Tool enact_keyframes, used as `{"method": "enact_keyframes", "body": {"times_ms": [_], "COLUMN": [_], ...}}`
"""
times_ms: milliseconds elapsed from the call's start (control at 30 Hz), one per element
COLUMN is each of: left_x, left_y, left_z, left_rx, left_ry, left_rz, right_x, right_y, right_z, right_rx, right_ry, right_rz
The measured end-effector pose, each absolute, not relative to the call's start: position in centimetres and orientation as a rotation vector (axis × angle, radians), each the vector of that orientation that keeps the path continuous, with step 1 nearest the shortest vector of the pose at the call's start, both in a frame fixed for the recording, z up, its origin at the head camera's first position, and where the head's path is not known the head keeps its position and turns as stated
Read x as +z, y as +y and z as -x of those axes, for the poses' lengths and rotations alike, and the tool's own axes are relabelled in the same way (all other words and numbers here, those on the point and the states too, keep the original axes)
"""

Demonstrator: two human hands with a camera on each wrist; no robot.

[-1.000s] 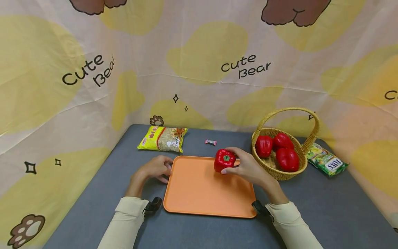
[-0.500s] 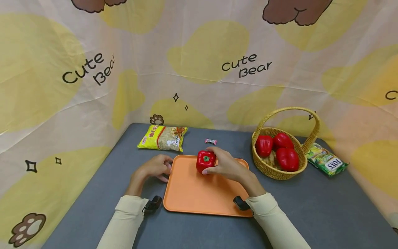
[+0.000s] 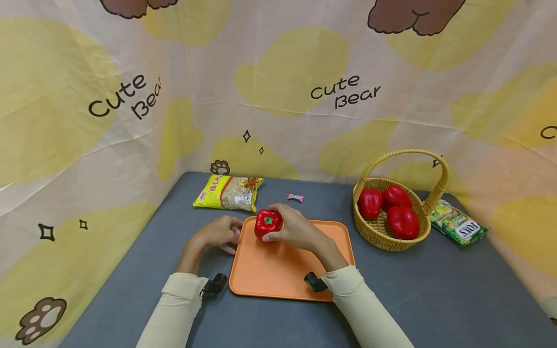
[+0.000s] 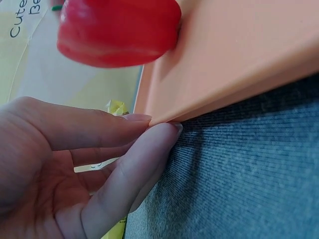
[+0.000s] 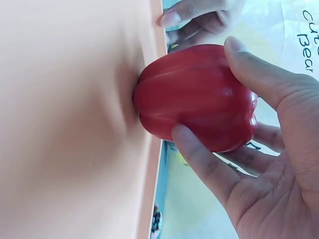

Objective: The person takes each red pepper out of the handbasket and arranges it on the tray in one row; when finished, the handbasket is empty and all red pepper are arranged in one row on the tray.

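My right hand grips a glossy red bell pepper by its sides, thumb and fingers spread around it. The pepper stands upright with its green stem up, over the far left corner of an orange tray. In the right wrist view the pepper's base is right at the tray's surface. At the tray's left edge, my left hand pinches the rim, its thumb and fingertips meeting there in the left wrist view.
A wicker basket with a tall handle holds several red bell peppers at the right. Beside it lies a green snack bag. A yellow bag and a small pink wrapped candy lie behind the tray on the grey table.
My right hand has carried the bell pepper leftward across the tray, from its right part to the far left corner. The left hand has stayed at the rim.
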State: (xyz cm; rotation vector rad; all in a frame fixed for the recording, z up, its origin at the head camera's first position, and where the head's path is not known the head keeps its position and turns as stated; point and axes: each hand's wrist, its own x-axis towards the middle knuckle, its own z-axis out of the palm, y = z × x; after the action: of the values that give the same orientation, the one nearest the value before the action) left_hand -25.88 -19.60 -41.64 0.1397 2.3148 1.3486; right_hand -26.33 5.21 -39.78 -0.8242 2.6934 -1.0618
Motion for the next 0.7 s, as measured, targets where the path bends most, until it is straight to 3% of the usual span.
{"method": "enact_keyframes", "body": {"times_ms": [700], "left_x": [-41.1], "left_y": [-19.5], "left_z": [25.4], "left_rx": [1.295], "left_ry": [2.349], "left_rz": [-0.131], "right_x": [-40.5], "right_y": [3.6], "right_z": [26.3], "right_rx": [-1.054], "right_ry": [2.668], "right_rz": [0.765]}}
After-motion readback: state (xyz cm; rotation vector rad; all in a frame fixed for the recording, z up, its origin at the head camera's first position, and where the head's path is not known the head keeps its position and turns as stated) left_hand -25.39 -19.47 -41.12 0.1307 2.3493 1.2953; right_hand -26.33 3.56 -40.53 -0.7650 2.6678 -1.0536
